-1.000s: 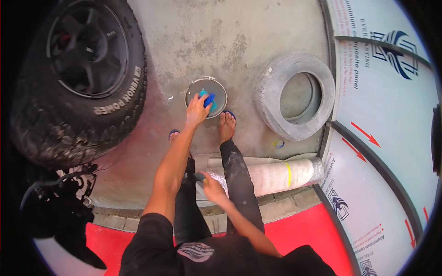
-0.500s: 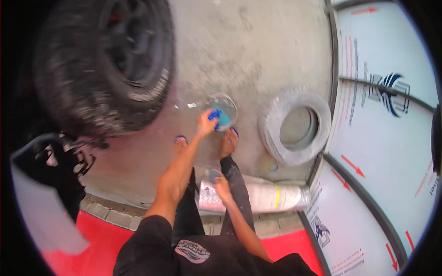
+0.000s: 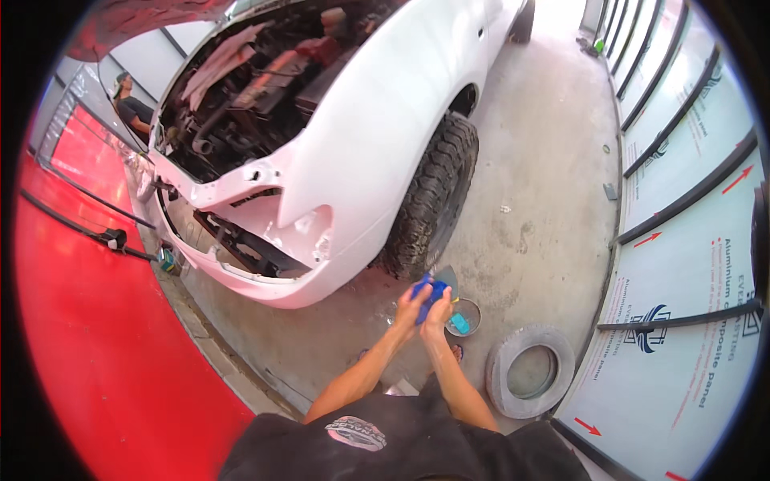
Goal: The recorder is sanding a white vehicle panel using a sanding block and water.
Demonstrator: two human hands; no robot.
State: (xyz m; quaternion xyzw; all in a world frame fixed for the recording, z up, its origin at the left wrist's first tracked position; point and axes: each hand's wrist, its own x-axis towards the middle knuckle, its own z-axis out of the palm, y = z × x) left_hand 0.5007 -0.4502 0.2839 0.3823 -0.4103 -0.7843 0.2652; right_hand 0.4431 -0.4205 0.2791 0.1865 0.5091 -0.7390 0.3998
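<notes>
My left hand (image 3: 407, 305) and my right hand (image 3: 439, 309) are closed around a bright blue cloth (image 3: 425, 295), side by side in front of the car's front tyre (image 3: 425, 192). A flat grey piece with a little yellow (image 3: 443, 278) sticks up behind the cloth at my right hand; I cannot make out exactly what it is. Below and right of my hands, a round bucket (image 3: 471, 329) holds a teal sponge-like block (image 3: 459, 322).
A white car (image 3: 337, 200) with an open engine bay (image 3: 249, 88) fills the upper middle. A loose grey tyre (image 3: 505, 369) lies beside silver panel walls (image 3: 674, 280). A red panel (image 3: 104, 305) is at left. A person (image 3: 128, 104) is beyond the car's front.
The view has tilted up from the bucket to the car. The blue cloth has come out of the bucket, and my right hand has joined my left at it.
</notes>
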